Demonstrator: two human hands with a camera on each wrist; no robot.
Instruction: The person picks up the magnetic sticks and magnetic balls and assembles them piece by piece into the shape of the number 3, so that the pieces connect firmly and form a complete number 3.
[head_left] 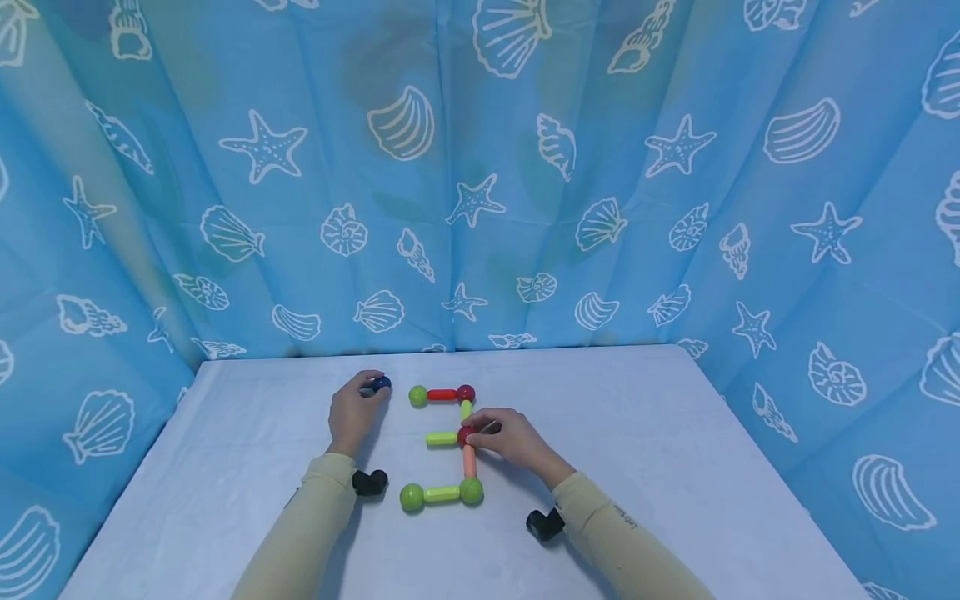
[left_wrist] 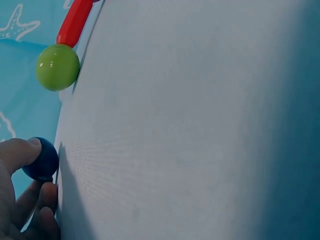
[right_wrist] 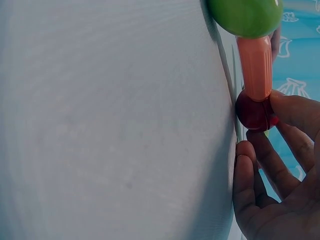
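My left hand point(head_left: 352, 418) pinches a dark blue ball point(head_left: 382, 383) at the back left; the left wrist view shows the thumb on this ball point(left_wrist: 43, 161). Toward the middle, balls and rods form a shape like a 3. Its dark red middle ball point(head_left: 466, 437) is pinched between thumb and fingers of my right hand point(head_left: 516, 440). A yellow-green rod point(head_left: 441, 438) points left from that ball, and an orange rod point(head_left: 469, 463) runs to a green corner ball point(head_left: 472, 490). Along the back, a red rod point(head_left: 442, 395) joins a green ball point(head_left: 417, 396) and a red ball point(head_left: 466, 392).
At the front of the shape a yellow-green rod point(head_left: 442, 494) ends in another green ball point(head_left: 412, 497). A black device point(head_left: 371, 482) sits at the left wrist, a similar black device point(head_left: 545, 525) at the right. Behind the white table point(head_left: 637, 417) hangs a blue shell-print curtain point(head_left: 510, 225).
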